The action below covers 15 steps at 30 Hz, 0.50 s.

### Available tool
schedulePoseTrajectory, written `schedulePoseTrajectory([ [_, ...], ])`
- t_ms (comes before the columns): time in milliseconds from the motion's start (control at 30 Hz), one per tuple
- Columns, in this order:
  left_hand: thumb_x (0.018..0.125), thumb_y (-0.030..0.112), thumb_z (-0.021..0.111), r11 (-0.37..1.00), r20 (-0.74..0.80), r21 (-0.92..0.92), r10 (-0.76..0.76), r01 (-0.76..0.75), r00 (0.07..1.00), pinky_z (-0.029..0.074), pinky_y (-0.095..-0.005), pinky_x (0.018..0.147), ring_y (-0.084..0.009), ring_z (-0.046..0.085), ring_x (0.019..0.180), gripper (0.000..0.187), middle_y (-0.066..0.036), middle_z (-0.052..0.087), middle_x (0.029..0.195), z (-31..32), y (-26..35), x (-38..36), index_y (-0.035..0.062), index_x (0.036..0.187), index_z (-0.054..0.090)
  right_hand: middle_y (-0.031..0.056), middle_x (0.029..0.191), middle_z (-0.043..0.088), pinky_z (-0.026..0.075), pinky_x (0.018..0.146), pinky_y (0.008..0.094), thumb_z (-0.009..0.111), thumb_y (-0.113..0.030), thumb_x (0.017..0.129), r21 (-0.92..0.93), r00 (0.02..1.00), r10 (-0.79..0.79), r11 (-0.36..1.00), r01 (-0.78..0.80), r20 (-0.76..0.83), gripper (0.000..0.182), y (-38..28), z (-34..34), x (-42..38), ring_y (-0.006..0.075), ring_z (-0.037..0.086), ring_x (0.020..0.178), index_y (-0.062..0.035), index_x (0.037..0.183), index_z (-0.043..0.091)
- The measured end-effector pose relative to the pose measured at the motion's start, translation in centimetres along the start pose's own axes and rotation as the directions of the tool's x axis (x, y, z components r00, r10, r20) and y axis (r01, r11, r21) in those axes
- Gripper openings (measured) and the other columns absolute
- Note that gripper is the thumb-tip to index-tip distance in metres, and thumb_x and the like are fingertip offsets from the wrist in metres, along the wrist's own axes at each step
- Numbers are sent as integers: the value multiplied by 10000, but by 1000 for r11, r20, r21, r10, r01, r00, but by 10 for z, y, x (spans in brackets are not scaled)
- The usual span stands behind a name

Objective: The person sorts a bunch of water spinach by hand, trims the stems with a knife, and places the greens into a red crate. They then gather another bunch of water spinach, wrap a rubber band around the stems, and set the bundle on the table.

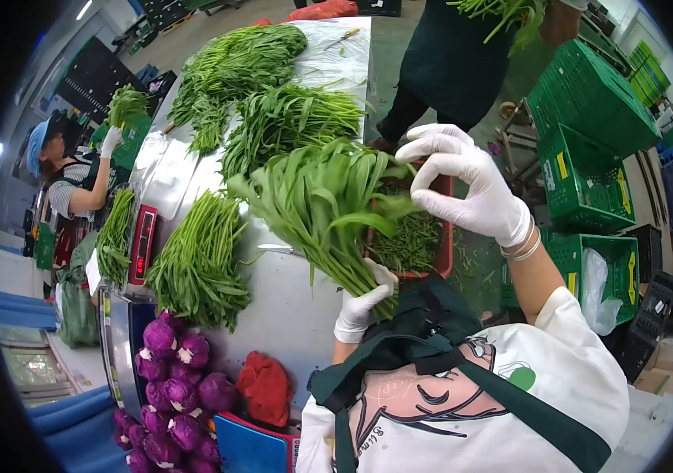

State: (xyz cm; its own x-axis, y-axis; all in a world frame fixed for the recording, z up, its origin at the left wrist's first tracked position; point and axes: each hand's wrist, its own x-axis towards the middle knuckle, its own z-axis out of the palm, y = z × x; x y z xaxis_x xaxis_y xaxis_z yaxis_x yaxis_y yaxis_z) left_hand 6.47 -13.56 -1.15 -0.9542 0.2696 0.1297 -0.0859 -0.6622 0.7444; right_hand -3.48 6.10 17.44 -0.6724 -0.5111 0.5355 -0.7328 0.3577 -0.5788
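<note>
A leafy bunch of water spinach (320, 197) is in my gloved left hand (365, 306), whose fingers wrap round the stems at their lower end. The leaves fan up and left over the metal table (273, 307). My gloved right hand (462, 181) is raised at the right of the bunch. Its thumb and forefinger meet in a pinch beside a blurred leaf, the other fingers curled above; I cannot tell what is between the fingertips. A knife (277, 248) lies on the table left of the bunch. Below the hands stands a red crate (448, 244) with loose trimmings.
More water spinach piles (242, 67) cover the table's far end; another bunch (198, 260) lies left, near a scale (142, 244). Purple onions (175, 394) and a red cloth (264, 390) sit nearer. Green crates (589, 173) stand right. One person (76, 189) works left, another (462, 63) opposite.
</note>
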Motion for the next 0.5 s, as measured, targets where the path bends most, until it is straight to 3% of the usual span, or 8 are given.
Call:
schedulePoseTrajectory([
  [167,764,131,677,948,33,-317,50,-37,998,418,-332,699,-166,436,607,267,-16,417,606,7,10,6,98,752,412,57,1029,631,407,917,342,676,-41,733,66,996,49,997,-44,-77,67,3,-15,-9,219,525,1068,-50,758,614],
  [233,764,129,677,959,19,-282,51,-44,998,419,-333,707,-166,432,602,267,-14,416,617,11,15,6,99,770,412,59,1029,627,413,903,322,678,-49,759,199,988,134,973,-115,-83,69,10,-15,-20,190,537,1042,-43,781,612],
  [300,763,127,679,972,24,-231,58,-51,998,418,-335,710,-168,443,608,263,-16,426,627,10,15,6,98,782,418,40,903,629,440,861,277,657,-90,823,685,923,385,671,-284,5,78,25,-11,-33,121,573,884,-20,830,623],
  [367,761,122,681,980,39,-194,56,-47,998,418,-336,715,-170,456,615,259,-18,435,629,8,13,6,98,786,424,48,843,645,454,854,289,676,-128,799,761,920,371,558,-330,127,104,66,-6,-48,141,600,843,-39,840,639],
  [400,760,120,682,984,46,-175,53,-44,998,417,-337,717,-170,463,619,257,-19,439,630,7,12,5,97,788,427,53,847,643,445,861,313,668,-143,794,432,886,427,775,-461,179,107,70,4,-51,150,596,862,-49,827,631],
  [433,765,123,675,989,61,-145,44,-35,997,413,-338,717,-171,457,617,255,-17,435,627,8,11,4,97,788,423,59,851,641,436,869,338,660,-159,790,28,846,495,860,-510,198,110,73,15,-56,160,593,881,-58,814,623],
  [467,769,126,669,993,76,-112,34,-26,997,409,-339,717,-172,450,614,253,-16,431,624,9,12,4,97,789,418,60,860,655,458,824,326,674,-153,769,-650,969,248,739,-179,14,136,82,32,-69,154,609,858,-58,861,646],
  [500,774,129,663,996,91,-83,22,-15,996,404,-341,717,-173,444,612,252,-14,426,622,9,12,4,97,789,414,41,863,660,477,762,299,671,-140,794,-479,973,226,850,-220,-46,150,69,36,-62,137,608,815,-35,899,654],
])
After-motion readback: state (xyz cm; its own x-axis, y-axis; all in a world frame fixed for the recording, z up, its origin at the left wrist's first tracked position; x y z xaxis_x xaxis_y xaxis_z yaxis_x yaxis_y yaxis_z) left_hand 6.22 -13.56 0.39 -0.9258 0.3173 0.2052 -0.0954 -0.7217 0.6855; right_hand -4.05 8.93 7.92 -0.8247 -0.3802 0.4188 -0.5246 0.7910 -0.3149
